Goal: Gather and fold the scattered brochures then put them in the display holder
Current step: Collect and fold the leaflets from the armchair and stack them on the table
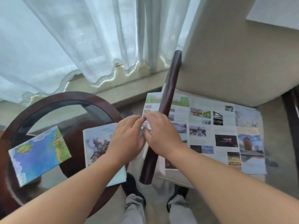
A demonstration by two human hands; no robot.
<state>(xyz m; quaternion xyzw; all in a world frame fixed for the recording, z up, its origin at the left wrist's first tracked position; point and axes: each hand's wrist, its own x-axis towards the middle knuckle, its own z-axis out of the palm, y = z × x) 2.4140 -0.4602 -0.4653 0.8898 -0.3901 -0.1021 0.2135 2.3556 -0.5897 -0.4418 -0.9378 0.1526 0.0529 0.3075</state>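
Spread flat across the seat of a beige upholstered chair (226, 70), on the right: a large unfolded brochure (226, 126) of photographs and text, its left part passing under the dark brown wooden chair arm (169, 94). Both hands meeting at that left edge, near the arm's middle. Right hand (160, 135) reaching over the arm, forefinger and thumb clamped on the white paper edge. Left hand (127, 139) just beside it, fingers close together and nearly straight, tips touching the same edge; cannot tell whether pinching or only touching.

On the left, a round dark wooden table with a glass top (48, 101). Lying on the glass, well apart from the hands: a folded brochure printed with a blue and green map (40, 151). Nearer the middle, partly under the left wrist and forearm: a second folded brochure with a grey-brown picture (97, 143). At the far side, a white sheer curtain (72, 38) hanging to the sill.
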